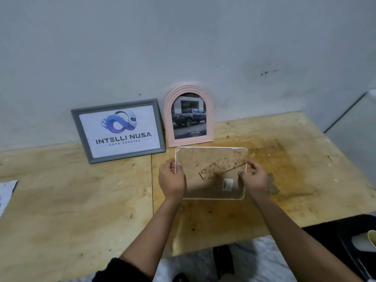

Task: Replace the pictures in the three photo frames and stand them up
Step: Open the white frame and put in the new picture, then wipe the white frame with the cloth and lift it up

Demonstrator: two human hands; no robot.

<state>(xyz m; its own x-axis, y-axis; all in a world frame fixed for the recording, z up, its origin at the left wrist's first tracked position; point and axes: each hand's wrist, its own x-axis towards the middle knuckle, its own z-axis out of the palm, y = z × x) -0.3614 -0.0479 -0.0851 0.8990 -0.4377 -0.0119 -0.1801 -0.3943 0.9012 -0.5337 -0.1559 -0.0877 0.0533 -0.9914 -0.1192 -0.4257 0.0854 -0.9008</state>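
Observation:
A white-edged photo frame (211,159) is held with its stained brown back and folded-out stand toward me, above the plywood table (81,200). My left hand (172,180) grips its left edge and my right hand (255,180) grips its right edge. A grey frame (120,131) with an "Intelli Nusa" logo picture leans upright against the wall at the left. Beside it stands a pink arched frame (189,115) holding a picture of a dark pickup truck.
A sheet of paper (6,192) lies at the table's far left edge. A dark stain spreads over the table's right half. A black chair (345,241) with a cup on it sits at the lower right. The grey wall (183,47) backs the table.

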